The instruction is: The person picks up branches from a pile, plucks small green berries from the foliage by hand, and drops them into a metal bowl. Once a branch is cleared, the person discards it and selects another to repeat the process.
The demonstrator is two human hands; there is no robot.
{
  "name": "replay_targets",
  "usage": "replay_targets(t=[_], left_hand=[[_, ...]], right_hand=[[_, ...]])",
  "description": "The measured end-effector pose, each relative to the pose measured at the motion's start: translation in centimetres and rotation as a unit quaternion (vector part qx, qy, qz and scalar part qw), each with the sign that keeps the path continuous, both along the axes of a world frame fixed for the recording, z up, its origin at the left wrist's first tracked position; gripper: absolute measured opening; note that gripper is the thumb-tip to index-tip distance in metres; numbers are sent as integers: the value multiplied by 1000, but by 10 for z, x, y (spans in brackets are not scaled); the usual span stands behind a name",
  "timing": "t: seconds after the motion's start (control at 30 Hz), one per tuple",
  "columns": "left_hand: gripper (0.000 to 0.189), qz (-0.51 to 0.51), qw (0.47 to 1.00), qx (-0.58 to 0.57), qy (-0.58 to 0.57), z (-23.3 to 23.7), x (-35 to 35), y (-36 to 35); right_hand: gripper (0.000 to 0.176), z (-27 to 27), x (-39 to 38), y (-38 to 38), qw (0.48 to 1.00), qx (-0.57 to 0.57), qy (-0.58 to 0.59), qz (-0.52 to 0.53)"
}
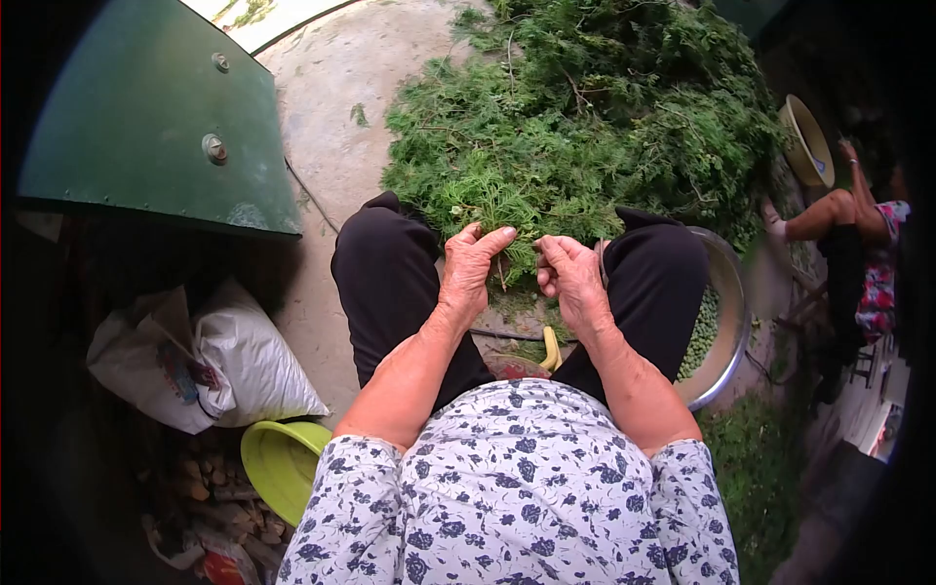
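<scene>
Between my knees, my left hand point(476, 261) is closed around a leafy green sprig point(519, 255), its thumb pointing right. Close by on the right, my right hand point(573, 277) has its thumb and forefinger pinched together at the sprig's edge; what lies between those fingertips is too small to make out. A large heap of green branches point(595, 127) spreads on the ground just beyond both hands. Beside my right knee stands a wide metal basin point(733, 336) with small green pieces point(704, 336) in it, partly hidden by my leg.
A green metal box point(156, 127) stands at the upper left. White sacks point(249, 356) and a yellow-green basin point(278, 468) lie at the left. A person point(868, 234) sits at the far right near a beige basin point(807, 141). A yellow handle point(552, 349) shows between my legs.
</scene>
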State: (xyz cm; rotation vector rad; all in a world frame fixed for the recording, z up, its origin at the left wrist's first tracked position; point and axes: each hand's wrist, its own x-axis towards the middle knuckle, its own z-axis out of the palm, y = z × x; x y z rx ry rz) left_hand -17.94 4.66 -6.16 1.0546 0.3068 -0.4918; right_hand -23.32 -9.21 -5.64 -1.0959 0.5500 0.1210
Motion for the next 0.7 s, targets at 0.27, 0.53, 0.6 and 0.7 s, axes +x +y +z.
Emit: replay_targets(t=[0.27, 0.53, 0.6, 0.7], left_hand=[[12, -26, 1000, -9, 4, 8, -2, 1], [12, -9, 1000, -9, 20, 12, -3, -1], [11, 9, 999, -21, 27, 13, -7, -2], [11, -19, 998, 45, -29, 4, -12, -6]], right_hand=[[22, -1, 14, -1, 986, 163, 5, -24], [13, -1, 12, -1, 999, 35, -8, 8], [13, -1, 10, 3, 999, -46, -2, -6], [12, -5, 10, 6, 995, -85, 8, -56]])
